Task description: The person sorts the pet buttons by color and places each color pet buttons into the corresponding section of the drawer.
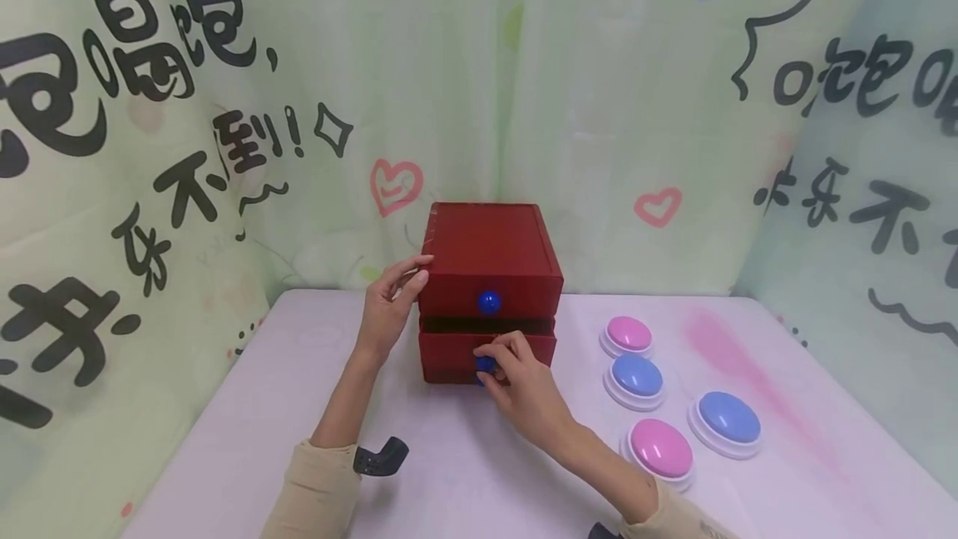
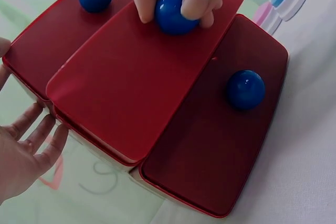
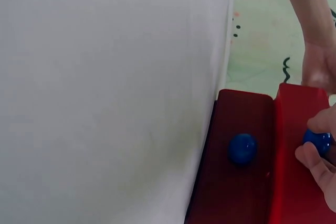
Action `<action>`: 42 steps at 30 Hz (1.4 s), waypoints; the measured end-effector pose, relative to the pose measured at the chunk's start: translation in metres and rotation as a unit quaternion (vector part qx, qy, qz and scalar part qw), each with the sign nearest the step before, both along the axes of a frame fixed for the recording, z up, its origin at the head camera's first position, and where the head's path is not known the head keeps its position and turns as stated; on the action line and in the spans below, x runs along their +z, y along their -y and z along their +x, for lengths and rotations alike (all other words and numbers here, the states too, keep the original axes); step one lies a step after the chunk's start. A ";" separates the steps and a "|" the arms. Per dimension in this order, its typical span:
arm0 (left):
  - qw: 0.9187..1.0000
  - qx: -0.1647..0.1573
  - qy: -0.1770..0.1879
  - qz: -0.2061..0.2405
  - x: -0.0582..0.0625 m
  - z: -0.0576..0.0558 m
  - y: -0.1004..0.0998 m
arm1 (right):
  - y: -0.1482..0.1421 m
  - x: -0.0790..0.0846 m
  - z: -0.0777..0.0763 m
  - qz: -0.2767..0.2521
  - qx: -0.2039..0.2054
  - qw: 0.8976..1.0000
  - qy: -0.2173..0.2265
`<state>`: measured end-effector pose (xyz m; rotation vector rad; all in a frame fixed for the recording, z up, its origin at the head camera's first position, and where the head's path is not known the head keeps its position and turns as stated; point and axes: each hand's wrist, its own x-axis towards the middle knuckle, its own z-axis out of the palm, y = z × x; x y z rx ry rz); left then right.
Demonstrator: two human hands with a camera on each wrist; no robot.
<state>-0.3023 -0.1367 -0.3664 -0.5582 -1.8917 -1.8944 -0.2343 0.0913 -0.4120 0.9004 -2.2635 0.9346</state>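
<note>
A small red cabinet (image 1: 490,239) with three drawers, each with a round blue knob, stands on the table. Its middle drawer (image 2: 126,82) sticks out a little past the others. Thumb and fingers of my right hand (image 1: 527,389) pinch the middle drawer's knob (image 2: 176,13). Against the cabinet's left side rests my left hand (image 1: 385,310), its fingers extended and touching the upper part. The top drawer (image 2: 58,51) and the bottom drawer (image 2: 210,124) are pushed in. Only a dark gap shows above the middle drawer in the head view, so its contents are hidden.
Several push buttons on white bases, among them a pink button (image 1: 662,447) and a blue button (image 1: 724,417), stand right of the cabinet on the white table (image 1: 247,447). Printed curtains (image 1: 599,106) surround the table at the back and sides.
</note>
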 end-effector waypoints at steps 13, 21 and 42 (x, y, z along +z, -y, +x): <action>1.000 0.002 0.003 -0.003 0.000 -0.001 0.001 | 0.000 0.004 0.026 0.015 -0.014 1.000 0.006; 1.000 -0.001 -0.004 0.004 0.000 -0.001 0.001 | -0.001 0.004 0.037 0.011 -0.003 1.000 0.009; 1.000 -0.002 0.004 0.002 -0.001 -0.002 0.001 | -0.003 0.002 0.055 0.005 0.000 1.000 0.028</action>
